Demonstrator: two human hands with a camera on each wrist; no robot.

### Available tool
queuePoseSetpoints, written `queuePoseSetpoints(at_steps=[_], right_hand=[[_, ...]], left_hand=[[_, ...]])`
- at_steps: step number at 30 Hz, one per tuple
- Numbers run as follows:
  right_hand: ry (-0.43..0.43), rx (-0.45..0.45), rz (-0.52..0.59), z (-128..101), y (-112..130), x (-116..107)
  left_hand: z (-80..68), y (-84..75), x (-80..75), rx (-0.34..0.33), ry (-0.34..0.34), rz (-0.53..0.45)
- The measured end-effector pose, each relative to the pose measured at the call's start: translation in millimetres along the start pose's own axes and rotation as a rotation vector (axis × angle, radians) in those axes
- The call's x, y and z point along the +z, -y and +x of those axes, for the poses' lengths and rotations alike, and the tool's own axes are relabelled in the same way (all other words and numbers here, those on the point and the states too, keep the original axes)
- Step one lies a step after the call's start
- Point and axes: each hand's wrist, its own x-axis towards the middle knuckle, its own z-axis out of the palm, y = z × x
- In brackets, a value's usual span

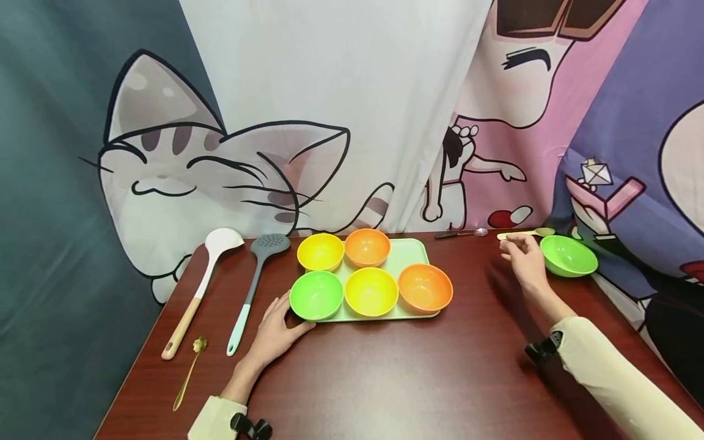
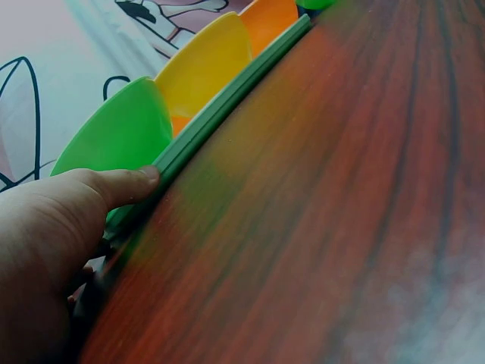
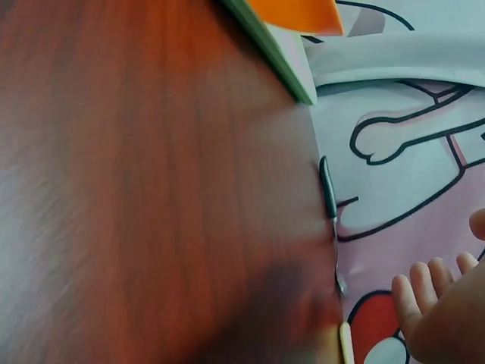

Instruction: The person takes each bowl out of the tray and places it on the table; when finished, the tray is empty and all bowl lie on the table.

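A pale green tray (image 1: 408,252) on the dark red table holds five bowls: yellow (image 1: 321,251) and orange (image 1: 367,247) behind, green (image 1: 316,295), yellow (image 1: 371,291) and orange (image 1: 425,288) in front. My left hand (image 1: 294,313) lies on the table at the tray's front left corner. In the left wrist view its thumb (image 2: 129,182) touches the tray rim (image 2: 227,106) below the green bowl (image 2: 114,133). My right hand (image 1: 519,250) hovers empty at the back right, just left of a separate green bowl (image 1: 568,255) and beside a pale spoon (image 1: 525,233).
Left of the tray lie a white ladle (image 1: 206,287), a grey slotted spoon (image 1: 258,281) and a small gold spoon (image 1: 189,370). A black-handled metal spoon (image 1: 462,233) lies along the back edge. A cartoon curtain hangs right behind the table.
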Motion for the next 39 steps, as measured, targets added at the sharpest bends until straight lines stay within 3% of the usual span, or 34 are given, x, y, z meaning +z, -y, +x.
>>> queuePoseSetpoints(at_steps=[9, 15, 21, 39], right_hand=[[0.178, 0.026, -0.045, 7, 3, 30], [0.270, 0.029, -0.225, 3, 23, 52], [0.347, 0.041, -0.388, 13, 19, 79], [0.598, 0.127, -0.449, 24, 32, 156]], left_hand=[[-1.9, -1.5, -1.4, -0.003, 0.007, -0.005], [-2.2, -1.6, -2.5, -0.005, 0.008, -0.003], [-1.9, -0.8, -2.8, -0.009, 0.005, -0.006], [-0.1, -1.9, -0.9, -0.018, 0.001, -0.010]])
